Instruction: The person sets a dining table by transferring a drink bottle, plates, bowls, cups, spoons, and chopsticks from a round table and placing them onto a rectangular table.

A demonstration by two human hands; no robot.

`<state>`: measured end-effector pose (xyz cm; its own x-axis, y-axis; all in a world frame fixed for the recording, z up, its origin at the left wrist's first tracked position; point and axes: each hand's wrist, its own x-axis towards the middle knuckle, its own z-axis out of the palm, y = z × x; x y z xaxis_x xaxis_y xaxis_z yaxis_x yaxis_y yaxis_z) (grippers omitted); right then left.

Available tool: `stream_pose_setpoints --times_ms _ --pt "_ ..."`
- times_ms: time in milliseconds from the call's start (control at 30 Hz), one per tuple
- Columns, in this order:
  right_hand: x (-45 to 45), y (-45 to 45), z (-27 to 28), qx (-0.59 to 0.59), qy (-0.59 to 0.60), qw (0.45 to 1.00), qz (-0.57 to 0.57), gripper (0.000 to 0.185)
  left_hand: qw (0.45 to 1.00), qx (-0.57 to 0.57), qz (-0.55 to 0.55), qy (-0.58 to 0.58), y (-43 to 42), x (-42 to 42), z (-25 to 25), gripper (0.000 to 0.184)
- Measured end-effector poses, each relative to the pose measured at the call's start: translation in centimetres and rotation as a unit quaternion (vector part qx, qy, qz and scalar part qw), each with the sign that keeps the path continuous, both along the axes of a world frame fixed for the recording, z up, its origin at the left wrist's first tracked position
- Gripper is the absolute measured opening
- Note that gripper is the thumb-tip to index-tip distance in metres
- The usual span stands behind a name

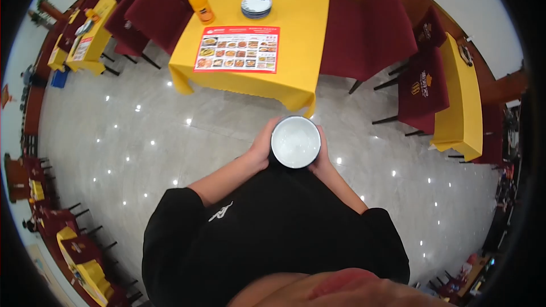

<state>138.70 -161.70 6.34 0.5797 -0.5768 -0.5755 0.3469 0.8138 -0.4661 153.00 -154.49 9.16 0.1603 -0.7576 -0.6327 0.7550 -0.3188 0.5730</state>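
Observation:
A round white bowl [296,142] with a dark rim is held in front of my body, its opening facing up towards me. My left hand [263,146] is wrapped round its left side, and my right hand [322,150] grips the right side. Most of my fingers are hidden behind the bowl. Whether more bowls are stacked beneath it, I cannot tell. Just beyond my hands is the near edge of a table with a yellow tablecloth [296,51].
On that table are a red-edged picture menu [237,49], an orange drink bottle [201,5] and a stack of blue-patterned plates [256,5]. Dark red chairs [364,28] flank it. More chairs and yellow-covered tables [459,102] stand around. The floor [170,131] is shiny grey tile.

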Motion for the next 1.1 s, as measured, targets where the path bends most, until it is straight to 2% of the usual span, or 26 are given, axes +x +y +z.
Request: stream_pose_setpoints --times_ms 67,133,167,267,333,367,467,533,600,633,833,933,1100 --pt "2.6 -3.4 1.0 0.029 0.001 0.997 -0.066 0.038 0.999 -0.032 -0.033 0.020 -4.7 2.9 0.2 0.047" --pt "5.3 -7.1 2.2 0.052 -0.007 0.994 -0.092 0.037 0.998 -0.017 -0.055 0.028 -9.7 5.6 -0.3 0.047" --pt "6.6 -8.6 2.8 -0.046 0.009 0.993 -0.104 0.037 0.998 -0.012 -0.065 0.017 -12.1 6.9 -0.8 0.047" --pt "10.9 -18.6 -2.1 0.026 0.017 0.993 -0.112 0.037 0.997 -0.019 -0.061 0.038 -21.1 11.7 -4.8 0.045" --pt "13.7 -24.1 -3.5 0.021 -0.006 0.992 -0.127 0.037 0.997 -0.036 -0.056 0.036 -26.9 14.3 -6.3 0.042" --pt "15.2 -27.5 -4.3 0.018 0.020 0.994 -0.110 0.037 0.998 -0.042 -0.048 0.005 -30.4 15.6 -8.3 0.041" --pt "18.9 -37.4 -9.7 0.015 0.022 0.997 -0.078 0.037 0.998 0.001 -0.065 -0.026 -39.3 19.8 -11.7 0.040" --pt "21.4 -43.0 -12.3 0.041 0.028 0.996 -0.080 0.037 0.997 0.014 -0.076 -0.018 -45.0 22.5 -14.6 0.043" --pt "24.2 -48.4 -14.6 0.025 0.071 0.994 -0.079 0.047 0.998 0.017 -0.068 -0.004 -50.2 25.0 -16.3 0.047" --pt "25.2 -50.5 -15.7 0.006 0.040 0.996 -0.077 0.043 0.999 0.010 -0.053 0.004 -52.2 26.1 -17.3 0.049" --pt "31.7 -60.4 -17.0 -0.013 0.081 0.996 -0.016 0.034 0.999 -0.016 0.042 0.011 -59.7 30.8 -19.3 0.046" --pt "33.5 -62.1 -16.1 -0.031 0.087 0.996 -0.008 0.034 0.996 -0.019 0.084 0.024 -61.3 31.7 -20.0 0.044" --pt "33.9 -63.6 -17.8 -0.019 0.085 0.996 -0.008 0.033 0.995 -0.014 0.097 0.025 -62.1 32.0 -19.3 0.043"
